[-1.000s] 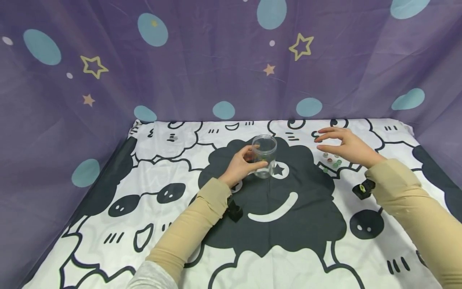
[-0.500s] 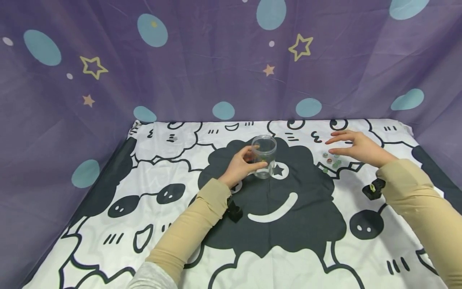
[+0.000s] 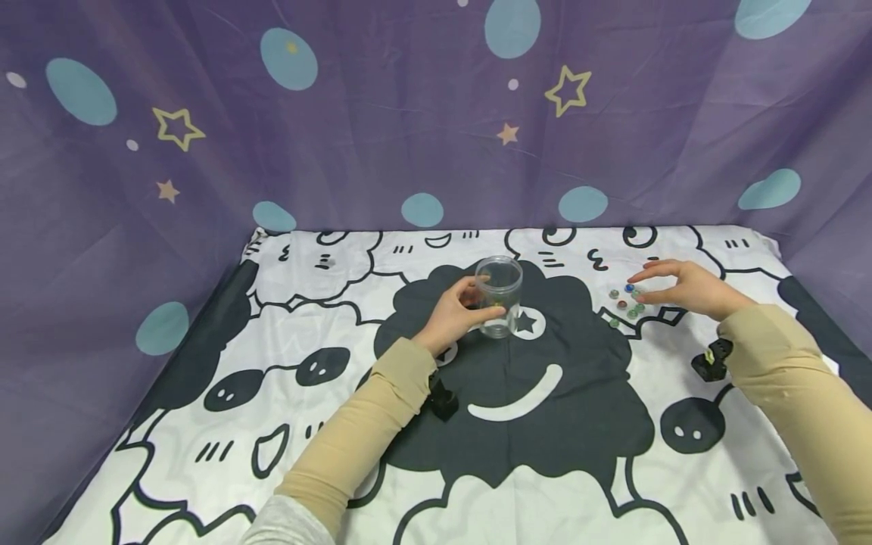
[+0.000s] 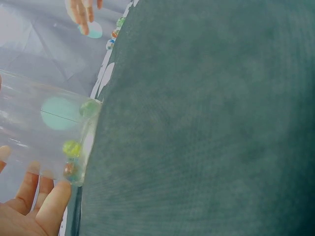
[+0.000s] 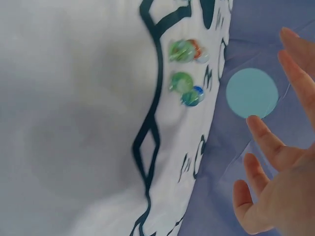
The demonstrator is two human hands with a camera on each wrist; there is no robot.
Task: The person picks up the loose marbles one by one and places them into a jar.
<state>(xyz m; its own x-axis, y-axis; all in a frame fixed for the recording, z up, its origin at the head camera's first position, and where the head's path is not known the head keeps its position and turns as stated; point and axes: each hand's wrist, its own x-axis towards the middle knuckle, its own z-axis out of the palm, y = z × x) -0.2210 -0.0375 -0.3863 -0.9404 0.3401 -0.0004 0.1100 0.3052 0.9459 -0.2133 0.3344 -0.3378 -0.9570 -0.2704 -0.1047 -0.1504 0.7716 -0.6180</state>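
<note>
The left hand (image 3: 455, 312) curls its fingers round an upright, see-through jar (image 3: 505, 294). Loose marbles (image 3: 622, 304) lie right of the jar, just below the right hand (image 3: 684, 286), its thumb and fingers apart. Marbles inside the jar (yellow and green among them) blur in the head view. Cloth (image 3: 511, 439) spreads between jar and loose marbles; beyond the jar, its far edge meets a curtain (image 3: 381, 121).
</note>
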